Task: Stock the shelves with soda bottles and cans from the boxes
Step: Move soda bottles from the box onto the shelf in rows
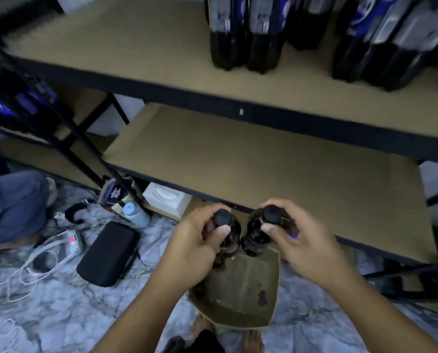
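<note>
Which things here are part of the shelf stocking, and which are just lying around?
Job: left hand, left bottle, right hand, right bottle, box, lower shelf, upper shelf, stocked bottles.
Lying about: black case, blue flask, cables, white block.

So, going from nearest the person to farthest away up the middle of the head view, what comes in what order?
Cardboard box → left-hand bottle and right-hand bottle, side by side, gripped by the left hand and right hand → lower shelf → upper shelf → large soda bottles standing on it.
</note>
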The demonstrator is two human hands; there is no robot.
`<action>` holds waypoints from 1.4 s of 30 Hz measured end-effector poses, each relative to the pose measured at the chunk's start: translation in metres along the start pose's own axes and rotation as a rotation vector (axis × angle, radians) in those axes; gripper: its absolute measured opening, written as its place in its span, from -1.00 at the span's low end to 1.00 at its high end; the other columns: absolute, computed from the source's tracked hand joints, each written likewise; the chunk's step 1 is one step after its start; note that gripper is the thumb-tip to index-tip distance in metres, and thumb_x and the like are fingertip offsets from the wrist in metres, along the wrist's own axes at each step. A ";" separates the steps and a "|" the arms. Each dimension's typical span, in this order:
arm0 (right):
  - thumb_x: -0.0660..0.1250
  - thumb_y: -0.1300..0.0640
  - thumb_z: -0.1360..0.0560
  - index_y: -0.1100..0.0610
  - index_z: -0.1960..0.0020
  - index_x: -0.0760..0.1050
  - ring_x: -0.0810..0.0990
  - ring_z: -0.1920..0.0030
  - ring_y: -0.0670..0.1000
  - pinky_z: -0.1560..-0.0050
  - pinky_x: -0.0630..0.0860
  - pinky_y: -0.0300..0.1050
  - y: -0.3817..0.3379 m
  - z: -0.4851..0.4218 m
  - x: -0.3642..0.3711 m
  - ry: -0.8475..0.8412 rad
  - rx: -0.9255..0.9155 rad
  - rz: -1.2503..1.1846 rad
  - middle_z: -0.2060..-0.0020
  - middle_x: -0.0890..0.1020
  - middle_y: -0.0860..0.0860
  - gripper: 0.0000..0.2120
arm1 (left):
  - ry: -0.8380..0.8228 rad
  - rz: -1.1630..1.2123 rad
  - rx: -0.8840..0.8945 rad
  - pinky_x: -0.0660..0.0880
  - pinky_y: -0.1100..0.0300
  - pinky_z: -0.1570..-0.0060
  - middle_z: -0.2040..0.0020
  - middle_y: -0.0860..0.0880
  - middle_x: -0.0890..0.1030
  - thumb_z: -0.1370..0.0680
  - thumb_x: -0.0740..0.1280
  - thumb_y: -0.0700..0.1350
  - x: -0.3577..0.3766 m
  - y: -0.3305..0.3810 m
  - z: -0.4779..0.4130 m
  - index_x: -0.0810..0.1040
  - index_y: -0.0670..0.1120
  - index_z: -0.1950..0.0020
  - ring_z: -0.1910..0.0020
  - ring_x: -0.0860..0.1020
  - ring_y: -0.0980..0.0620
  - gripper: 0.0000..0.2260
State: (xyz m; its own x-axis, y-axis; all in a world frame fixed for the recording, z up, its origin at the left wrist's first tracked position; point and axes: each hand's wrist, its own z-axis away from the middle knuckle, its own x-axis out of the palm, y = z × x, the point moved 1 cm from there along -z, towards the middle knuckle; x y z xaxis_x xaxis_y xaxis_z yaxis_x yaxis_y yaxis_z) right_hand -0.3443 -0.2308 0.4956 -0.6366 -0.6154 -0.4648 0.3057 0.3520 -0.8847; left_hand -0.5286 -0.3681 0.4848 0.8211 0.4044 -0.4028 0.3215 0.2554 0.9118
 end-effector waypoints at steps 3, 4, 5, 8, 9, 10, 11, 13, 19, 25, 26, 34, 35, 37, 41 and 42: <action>0.44 0.08 -0.56 -0.14 -0.16 0.53 0.58 -0.16 -0.16 -0.13 0.58 0.02 -0.045 -0.001 -0.017 0.037 -0.054 -0.021 -0.07 0.63 -0.24 -0.78 | 0.036 -0.002 0.048 0.48 0.17 0.21 0.28 0.08 0.46 -0.62 0.38 -0.17 -0.021 0.045 0.002 0.59 0.25 -0.09 0.28 0.45 0.10 -0.73; 0.45 0.08 -0.56 -0.13 -0.15 0.54 0.59 -0.17 -0.16 -0.15 0.58 0.01 -0.060 -0.003 -0.022 0.059 -0.076 -0.024 -0.07 0.63 -0.24 -0.78 | 0.048 -0.013 0.070 0.48 0.14 0.21 0.29 0.06 0.45 -0.62 0.39 -0.16 -0.028 0.060 0.003 0.59 0.27 -0.07 0.29 0.44 0.10 -0.72; 0.46 0.07 -0.55 -0.12 -0.15 0.54 0.59 -0.17 -0.16 -0.18 0.56 -0.01 -0.074 -0.004 -0.027 0.080 -0.103 -0.025 -0.07 0.64 -0.23 -0.78 | 0.054 -0.030 0.091 0.50 0.04 0.18 0.28 0.01 0.46 -0.62 0.39 -0.15 -0.035 0.074 0.004 0.59 0.29 -0.06 0.28 0.44 0.09 -0.72; 0.47 0.05 -0.54 -0.11 -0.15 0.56 0.60 -0.15 -0.16 -0.19 0.52 -0.12 -0.117 -0.011 -0.042 0.123 -0.195 -0.026 -0.05 0.65 -0.23 -0.78 | 0.074 -0.037 0.145 0.52 -0.15 0.15 0.27 -0.07 0.48 -0.60 0.38 -0.07 -0.060 0.113 0.003 0.60 0.25 -0.09 0.28 0.43 0.04 -0.81; 0.47 0.06 -0.54 -0.11 -0.15 0.57 0.60 -0.14 -0.19 -0.17 0.49 -0.20 -0.131 -0.014 -0.047 0.125 -0.219 -0.038 -0.04 0.65 -0.24 -0.78 | 0.091 -0.032 0.159 0.52 -0.15 0.16 0.26 -0.06 0.49 -0.61 0.38 -0.07 -0.070 0.126 0.001 0.61 0.23 -0.09 0.27 0.43 0.03 -0.83; 0.47 0.05 -0.54 -0.11 -0.16 0.57 0.59 -0.12 -0.23 -0.14 0.47 -0.28 -0.145 -0.017 -0.051 0.122 -0.236 -0.046 -0.04 0.65 -0.26 -0.78 | 0.113 -0.026 0.173 0.52 -0.11 0.15 0.25 -0.07 0.50 -0.62 0.38 -0.07 -0.080 0.140 0.000 0.63 0.21 -0.09 0.25 0.45 0.02 -0.84; 0.47 0.03 -0.54 -0.12 -0.18 0.58 0.57 -0.11 -0.26 -0.12 0.46 -0.31 -0.159 -0.021 -0.055 0.119 -0.249 -0.051 -0.04 0.65 -0.28 -0.77 | 0.136 -0.020 0.193 0.50 -0.07 0.15 0.24 -0.09 0.50 -0.63 0.38 -0.07 -0.090 0.153 -0.002 0.64 0.18 -0.10 0.24 0.45 0.02 -0.86; 0.45 -0.01 -0.56 -0.14 -0.20 0.57 0.58 -0.07 -0.25 -0.13 0.49 -0.27 -0.185 -0.030 -0.061 0.115 -0.274 -0.048 -0.02 0.65 -0.29 -0.77 | 0.176 -0.012 0.226 0.40 0.04 0.18 0.27 -0.04 0.42 -0.64 0.37 -0.07 -0.111 0.178 -0.007 0.66 0.11 -0.09 0.27 0.41 0.04 -0.89; 0.43 0.04 -0.57 -0.23 -0.07 0.55 0.61 0.01 -0.23 0.01 0.51 -0.38 -0.252 -0.072 -0.062 0.164 -0.375 -0.057 0.01 0.63 -0.32 -0.82 | 0.202 0.047 0.291 0.43 0.01 0.11 0.25 -0.05 0.40 -0.57 0.39 0.04 -0.172 0.233 -0.038 0.70 0.12 -0.03 0.24 0.42 -0.01 -0.89; 0.42 0.00 -0.58 -0.17 -0.15 0.56 0.60 0.06 -0.30 0.12 0.44 -0.50 -0.300 -0.140 -0.040 0.263 -0.396 -0.037 0.08 0.65 -0.32 -0.83 | 0.220 0.058 0.355 0.40 0.07 0.12 0.29 0.00 0.37 -0.63 0.39 -0.05 -0.239 0.246 -0.095 0.71 0.07 -0.02 0.28 0.41 0.04 -0.90; 0.42 0.00 -0.58 -0.18 -0.14 0.55 0.61 0.08 -0.29 0.13 0.46 -0.47 -0.306 -0.153 -0.034 0.283 -0.392 -0.037 0.10 0.65 -0.31 -0.84 | 0.217 0.070 0.354 0.40 0.07 0.09 0.29 0.00 0.37 -0.63 0.39 -0.04 -0.251 0.246 -0.109 0.71 0.08 -0.02 0.28 0.41 0.04 -0.90; 0.36 -0.16 -0.56 -0.17 -0.14 0.53 0.62 0.04 -0.15 -0.08 0.59 0.01 -0.318 -0.268 0.014 0.513 -0.295 0.113 0.07 0.66 -0.23 -0.81 | 0.170 0.145 0.371 0.43 0.04 0.04 0.36 0.10 0.40 -0.61 0.40 -0.01 -0.315 0.226 -0.225 0.72 0.09 -0.03 0.24 0.46 0.04 -0.90; 0.36 -0.18 -0.56 -0.17 -0.15 0.53 0.62 0.04 -0.15 -0.08 0.59 0.01 -0.316 -0.279 0.018 0.534 -0.271 0.124 0.07 0.66 -0.24 -0.80 | 0.164 0.153 0.367 0.39 0.07 0.06 0.38 0.12 0.41 -0.62 0.40 -0.05 -0.316 0.224 -0.237 0.71 0.05 -0.02 0.25 0.45 0.04 -0.91; 0.35 -0.19 -0.56 -0.17 -0.17 0.52 0.63 0.06 -0.13 -0.06 0.59 0.02 -0.312 -0.298 0.021 0.569 -0.227 0.151 0.09 0.66 -0.22 -0.77 | 0.132 0.161 0.351 0.40 0.13 0.08 0.37 0.12 0.47 -0.63 0.40 -0.10 -0.315 0.219 -0.259 0.70 0.01 -0.04 0.25 0.47 0.05 -0.92; 0.29 -0.25 -0.58 -0.16 -0.31 0.48 0.64 -0.02 -0.06 -0.10 0.58 0.02 -0.307 -0.323 0.023 0.610 -0.150 0.233 0.03 0.68 -0.18 -0.64 | 0.079 0.181 0.395 0.49 0.22 0.06 0.23 0.13 0.61 -0.63 0.40 -0.11 -0.316 0.215 -0.288 0.69 -0.01 -0.06 0.25 0.59 0.18 -0.92; 0.26 -0.27 -0.58 -0.16 -0.34 0.46 0.64 0.00 -0.06 -0.08 0.59 0.02 -0.304 -0.327 0.024 0.613 -0.140 0.249 0.04 0.68 -0.17 -0.62 | 0.074 0.156 0.407 0.52 0.23 0.03 0.16 0.13 0.65 -0.62 0.40 -0.08 -0.317 0.215 -0.294 0.68 0.03 -0.08 0.21 0.63 0.22 -0.92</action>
State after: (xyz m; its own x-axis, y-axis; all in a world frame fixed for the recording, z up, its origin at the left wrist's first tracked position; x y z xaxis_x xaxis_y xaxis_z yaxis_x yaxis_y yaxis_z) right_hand -0.6838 -0.1218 0.7655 -0.8581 -0.0070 -0.5134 0.4271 0.5451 -0.7214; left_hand -0.8582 -0.1832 0.7845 0.8431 0.4764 -0.2493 0.3684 -0.1739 0.9133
